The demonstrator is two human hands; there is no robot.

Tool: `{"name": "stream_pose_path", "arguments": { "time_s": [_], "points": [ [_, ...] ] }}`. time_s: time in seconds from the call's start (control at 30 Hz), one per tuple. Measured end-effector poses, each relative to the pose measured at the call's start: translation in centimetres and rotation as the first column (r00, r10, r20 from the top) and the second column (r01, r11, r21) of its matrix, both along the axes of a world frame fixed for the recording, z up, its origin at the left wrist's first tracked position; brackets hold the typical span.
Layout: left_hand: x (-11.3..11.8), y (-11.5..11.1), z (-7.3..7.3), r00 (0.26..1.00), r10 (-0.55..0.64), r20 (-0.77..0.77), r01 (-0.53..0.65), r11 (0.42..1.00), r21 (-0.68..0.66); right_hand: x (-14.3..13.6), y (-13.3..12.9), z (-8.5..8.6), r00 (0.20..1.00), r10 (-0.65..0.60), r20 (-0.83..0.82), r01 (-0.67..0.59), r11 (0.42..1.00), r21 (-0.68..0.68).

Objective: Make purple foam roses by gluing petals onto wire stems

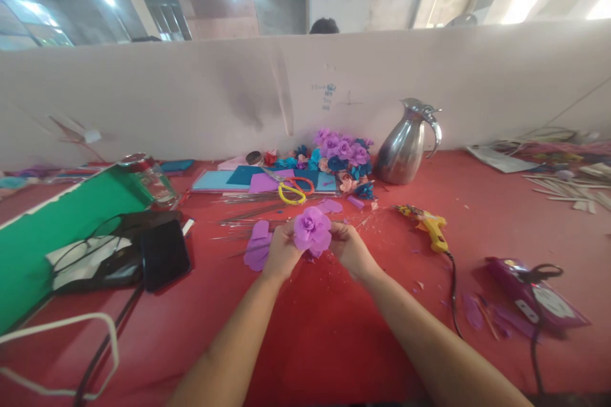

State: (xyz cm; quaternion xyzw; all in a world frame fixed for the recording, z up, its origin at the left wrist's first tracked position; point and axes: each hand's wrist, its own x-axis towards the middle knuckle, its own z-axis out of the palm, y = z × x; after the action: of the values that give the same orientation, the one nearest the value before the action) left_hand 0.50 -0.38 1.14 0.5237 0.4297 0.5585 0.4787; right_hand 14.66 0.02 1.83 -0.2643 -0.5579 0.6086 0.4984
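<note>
Two bare hands meet above the red counter [324,343]. The left hand [282,250] has its fingers closed on the near-left edge of a purple flower [312,230]; the flower sits between the hands, bloom uppermost. Fingers of the right hand [353,250] curl at its other edge; fingertips partly hidden, grip cannot be told. Handling estimate: very light, soft, paper-like, not slippery; petals probably crease or tear under pressure. Best hold: pinch the base, below the layered petals. Materials, left to right: smooth, flat black phone [165,255]; loose purple petals [258,248], rounded and matt; thin, straight wires [245,211]; scissors [293,191] with looped yellow and orange handles; a bunch of flowers [341,152], ruffled, purple, blue and pink; polished metal pitcher [403,146], full-bellied, curved handle; yellow glue gun [432,232], hard plastic in appearance, black cord trailing.
</note>
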Motion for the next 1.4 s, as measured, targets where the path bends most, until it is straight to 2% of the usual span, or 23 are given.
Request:
{"name": "stream_pose_path", "arguments": {
  "time_s": [0.1,0.33,0.43,0.57,0.67,0.77,0.83,0.97,1.17,1.4],
  "points": [
    [-0.1,0.1,0.3,0.997,-0.082,-0.01,0.082,0.997,0.005,0.0,0.0,0.1,1.0,-0.005,0.022,0.005,1.0,-0.012],
    [0.0,0.2,0.4,0.994,-0.07,0.078,0.068,0.997,0.027,0.0,0.3,-0.4,0.996,-0.009,0.092,0.006,0.999,0.033],
    [0.3,0.2,0.0,0.996,-0.027,0.089,0.023,0.999,0.037,0.1,0.4,-0.8,0.981,-0.088,0.172,0.073,0.993,0.092],
    [0.4,0.2,-0.2,0.997,-0.008,0.08,0.006,1.0,0.023,0.4,0.7,-1.1,0.932,-0.244,0.268,0.186,0.957,0.225],
    [0.0,0.2,-0.1,0.995,-0.055,0.078,0.056,0.998,-0.006,0.6,0.7,-1.0,0.933,-0.244,0.264,0.171,0.948,0.27],
    [-0.4,0.2,0.1,0.991,-0.107,0.079,0.108,0.994,-0.014,0.6,0.8,-0.7,0.956,-0.157,0.247,0.093,0.963,0.254],
    [-0.3,0.2,0.3,0.993,-0.09,0.078,0.091,0.996,-0.011,0.5,0.8,-0.6,0.961,-0.126,0.247,0.064,0.968,0.244],
    [0.2,0.0,0.9,0.998,-0.014,0.061,0.015,1.0,-0.013,0.2,0.8,-0.7,0.968,-0.12,0.22,0.075,0.976,0.204],
    [0.0,0.1,1.2,0.988,-0.144,0.055,0.148,0.984,-0.095,0.3,0.5,-0.4,0.994,-0.064,0.09,0.062,0.998,0.03],
    [0.1,0.2,0.9,0.981,-0.102,0.162,0.122,0.986,-0.116,0.2,0.4,-0.5,0.984,-0.107,0.141,0.102,0.994,0.042]
  ]
}}
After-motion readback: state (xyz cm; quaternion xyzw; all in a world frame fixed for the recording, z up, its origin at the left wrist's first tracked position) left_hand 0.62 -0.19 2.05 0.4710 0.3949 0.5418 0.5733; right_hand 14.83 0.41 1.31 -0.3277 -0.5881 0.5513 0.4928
